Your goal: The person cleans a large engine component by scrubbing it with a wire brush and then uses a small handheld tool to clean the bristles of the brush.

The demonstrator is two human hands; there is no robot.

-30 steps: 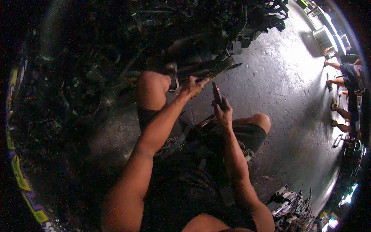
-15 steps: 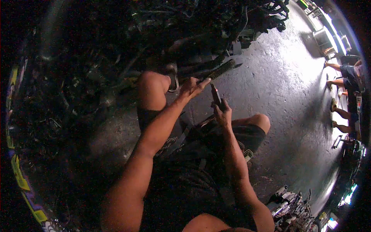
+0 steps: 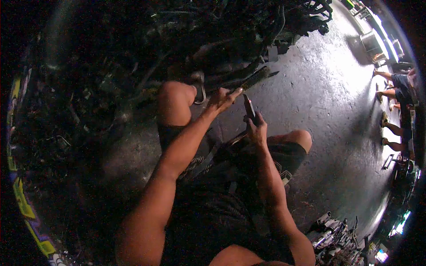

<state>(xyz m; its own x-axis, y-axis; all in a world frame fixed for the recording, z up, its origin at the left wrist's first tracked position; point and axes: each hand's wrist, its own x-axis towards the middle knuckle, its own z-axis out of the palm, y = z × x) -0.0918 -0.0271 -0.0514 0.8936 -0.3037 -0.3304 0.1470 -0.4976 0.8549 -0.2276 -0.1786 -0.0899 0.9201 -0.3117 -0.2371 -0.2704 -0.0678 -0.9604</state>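
My left hand is closed around a dark wiring bundle, its fingertips on the near part. From there the bundle stretches up and right over the floor, ending in dark pointed tips. Just below and right of it, my right hand grips a slim knife-like tool with a small red mark, pointing up toward the left fingertips. A narrow gap shows between the tool's tip and the left fingers. Both hands are above my lap, between my bent knees.
A large tangled heap of dark cables covers the left and top. Grey concrete floor spreads to the right. A pile of scrap parts lies at the lower right. Other people's legs show at the far right edge.
My right hand and the tool have shifted very slightly to the right. The far end of the wiring bundle has turned a little; my left hand stays almost in place.
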